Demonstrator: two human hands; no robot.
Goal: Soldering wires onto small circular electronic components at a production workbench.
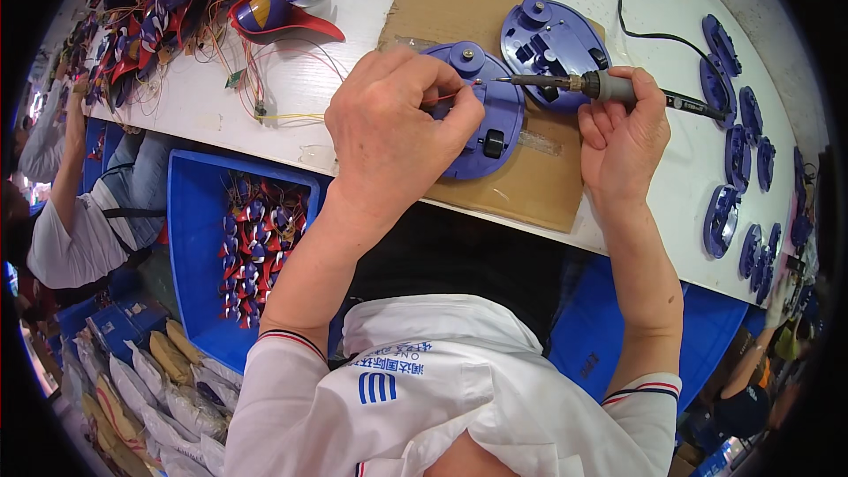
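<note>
- I see a purple shell [510,115] on cardboard [428,9], partly hidden by the left hand [380,115]; I judge it light, stiff, slick, best held by its rim.
- The left thumb and forefinger are pinched together, apparently on a thin red wire [440,100], likely limp and fragile.
- The right hand [627,137] curls around the grey grip of a soldering iron [611,87], safely behind its metal tip.
- The left blue bin [196,247] holds red, white and purple parts [252,256] with wires.
</note>
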